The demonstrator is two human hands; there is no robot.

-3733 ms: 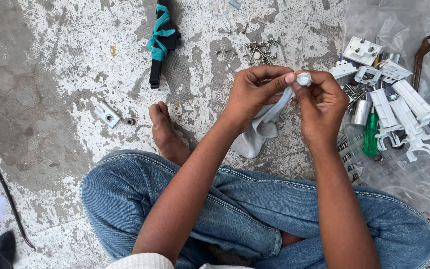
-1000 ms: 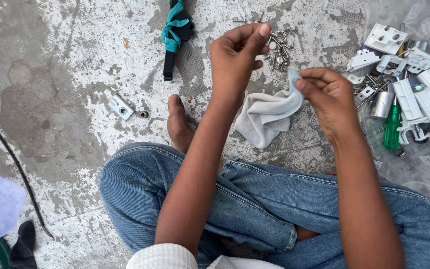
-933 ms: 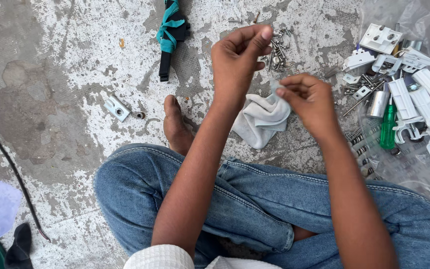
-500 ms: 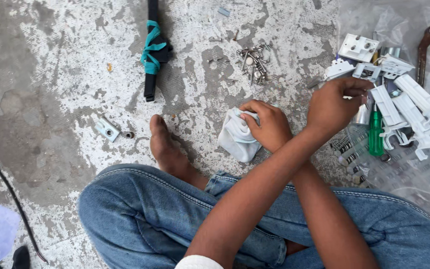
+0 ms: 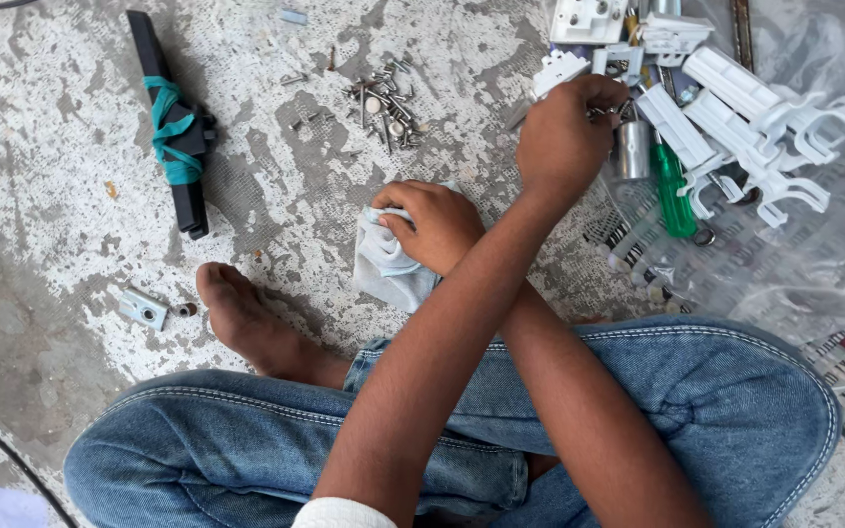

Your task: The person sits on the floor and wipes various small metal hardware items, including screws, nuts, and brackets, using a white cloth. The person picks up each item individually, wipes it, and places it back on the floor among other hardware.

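Right hand (image 5: pixel 432 223) bunches a soft, limp pale cloth (image 5: pixel 383 264) on the concrete floor (image 5: pixel 61 127); crossed left hand (image 5: pixel 561 137) pinches among small metal hardware (image 5: pixel 628 147), contents unclear.

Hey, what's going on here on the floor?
A person sits cross-legged on a worn concrete floor with arms crossed over each other. The left hand reaches into a heap of white plastic brackets and small metal parts on a clear plastic sheet. The right hand presses on a crumpled pale grey cloth. A pile of loose metal screws lies just beyond.
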